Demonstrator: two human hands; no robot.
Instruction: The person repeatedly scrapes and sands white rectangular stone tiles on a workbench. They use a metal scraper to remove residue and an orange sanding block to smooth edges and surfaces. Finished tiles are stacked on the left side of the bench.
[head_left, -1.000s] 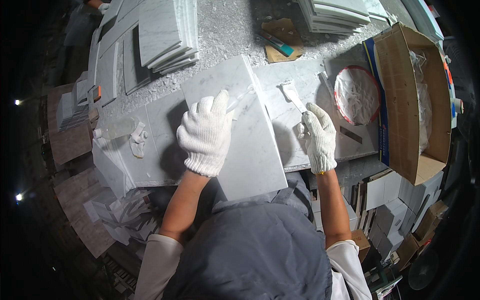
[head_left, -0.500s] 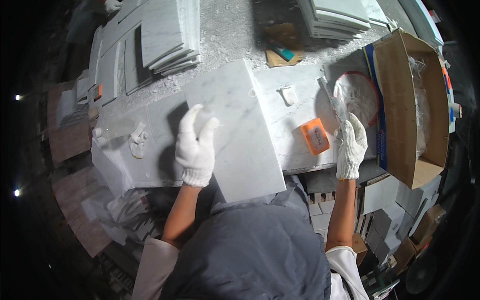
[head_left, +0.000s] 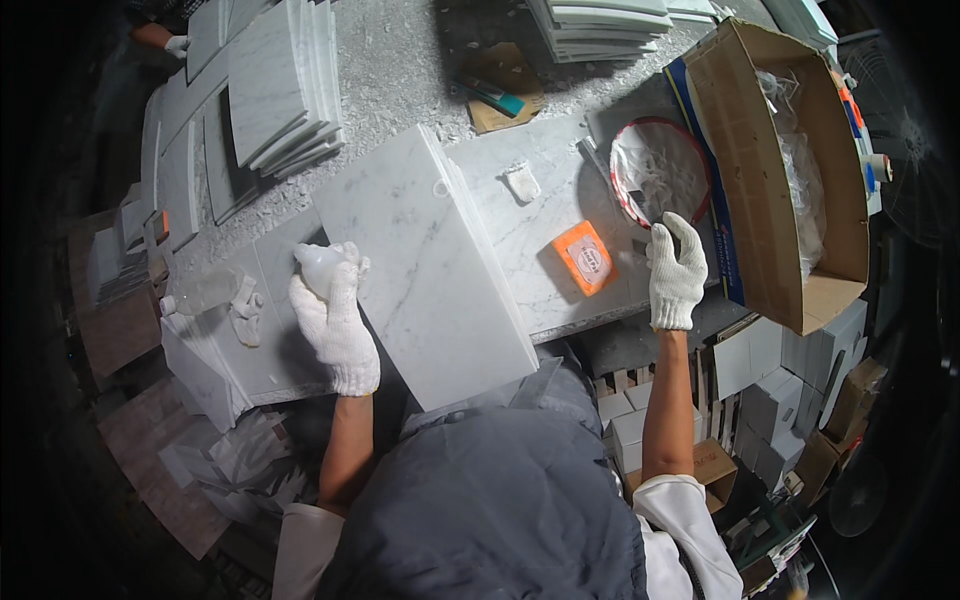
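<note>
My left hand (head_left: 335, 320), in a white knit glove, is closed around a small translucent whitish squeeze bottle (head_left: 322, 265), beside the left edge of a pale grey-veined marble tile (head_left: 430, 270). That tile tops a slanted stack, and a small clear ring-like spot (head_left: 440, 188) shows near its far right edge. My right hand (head_left: 678, 275), gloved too, is at the near rim of a red-edged round dish (head_left: 660, 165). Its thumb and fingers are curved and apart, with nothing plainly between them. Left of it rests an orange box-like block (head_left: 585, 258) with a pale label.
A tall open cardboard box (head_left: 750, 130) holding clear plastic stands at right. Tile stacks (head_left: 275, 90) rise far left and far (head_left: 600, 25). A green-handled tool (head_left: 495, 98) lies on brown cardboard. A clear bottle (head_left: 205, 290) lies left. Another person's gloved hand (head_left: 178, 46) shows far left.
The whole view has shifted. My left hand has moved left off the tile with the squeeze bottle. My right hand has come closer to the dish, its fingers wider apart.
</note>
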